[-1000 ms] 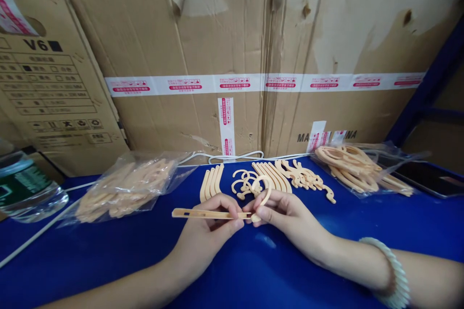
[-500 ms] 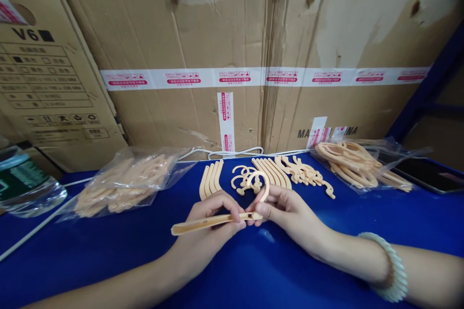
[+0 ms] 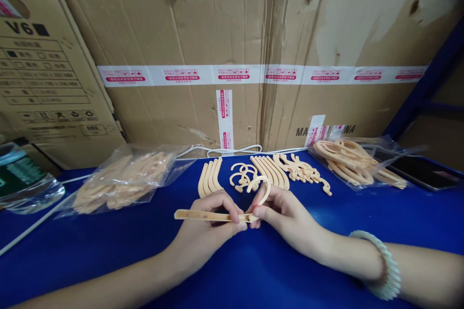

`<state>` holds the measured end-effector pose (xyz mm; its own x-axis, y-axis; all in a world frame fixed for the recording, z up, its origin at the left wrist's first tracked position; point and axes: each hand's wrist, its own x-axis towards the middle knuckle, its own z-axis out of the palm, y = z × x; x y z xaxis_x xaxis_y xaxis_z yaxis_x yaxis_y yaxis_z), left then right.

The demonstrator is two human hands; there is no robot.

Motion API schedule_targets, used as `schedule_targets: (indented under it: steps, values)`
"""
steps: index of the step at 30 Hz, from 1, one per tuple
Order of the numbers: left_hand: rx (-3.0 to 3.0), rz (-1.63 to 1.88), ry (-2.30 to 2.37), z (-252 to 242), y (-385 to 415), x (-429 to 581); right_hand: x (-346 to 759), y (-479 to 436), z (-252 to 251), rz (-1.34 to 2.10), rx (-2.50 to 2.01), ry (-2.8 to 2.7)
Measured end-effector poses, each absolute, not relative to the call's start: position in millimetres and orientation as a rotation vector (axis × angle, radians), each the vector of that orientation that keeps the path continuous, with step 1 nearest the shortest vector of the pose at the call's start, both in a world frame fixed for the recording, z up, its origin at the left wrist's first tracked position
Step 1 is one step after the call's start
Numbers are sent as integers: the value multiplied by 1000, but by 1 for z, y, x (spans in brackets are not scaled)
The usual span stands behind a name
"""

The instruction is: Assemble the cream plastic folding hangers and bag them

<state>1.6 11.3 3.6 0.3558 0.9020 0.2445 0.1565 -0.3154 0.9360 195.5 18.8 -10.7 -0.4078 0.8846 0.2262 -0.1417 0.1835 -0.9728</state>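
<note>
Between the fingers of my left hand (image 3: 212,219) is a long beige arm piece (image 3: 199,214), its free end pointing left. My right hand (image 3: 286,210) pinches a beige hook (image 3: 267,188), with the curve standing upward. The hook's base meets the right end of the arm piece at my fingertips; how far they are joined is hard to see. Just behind my hands lie several loose hooks (image 3: 239,177), with curved arm pieces (image 3: 210,177) to their left and another row (image 3: 270,171) to their right.
Small wavy parts (image 3: 304,173) lie right of centre. Bagged beige parts (image 3: 123,181) are at left, more bagged parts (image 3: 348,161) at right beside a dark phone (image 3: 424,172). A bottle (image 3: 27,178) stands far left. Cardboard boxes (image 3: 195,24) rise behind the blue table (image 3: 290,270).
The free left end of the arm piece has risen, so it now slopes slightly down to the right. The hook has tilted a little to the right. Both hands keep their grip.
</note>
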Motion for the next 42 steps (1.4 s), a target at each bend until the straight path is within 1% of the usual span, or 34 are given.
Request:
schedule_targets:
  steps: [9,14,19,21,23,25,27,31,33,35,42]
  values:
    - [1605,1058,1016,4,11,8,194,18,-6,1351,-790,-1564]
    - [1421,1052,958,5,16,9,192,18,-5,1206,-782,-1556]
    - [1485,954,920,5,16,11,191,15,-6,1300,-736,-1534]
    - [1452,954,918,5,17,10,192,16,-5,1354,-749,-1529]
    - [1395,969,932,5,17,9,197,20,0,1339,-765,-1560]
    - [1350,987,951,6,17,7,207,28,8,1217,-783,-1623]
    - [1333,994,951,7,18,6,224,39,18,1008,-832,-1714]
    - [1317,995,939,8,18,6,271,58,33,353,-998,-2115]
    - [1305,1002,959,8,18,6,291,62,33,106,-1015,-2287]
    - [1302,1005,985,7,19,6,301,62,29,9,-1022,-2354]
    - [1292,1035,989,0,21,4,261,53,23,-22,-910,-2559]
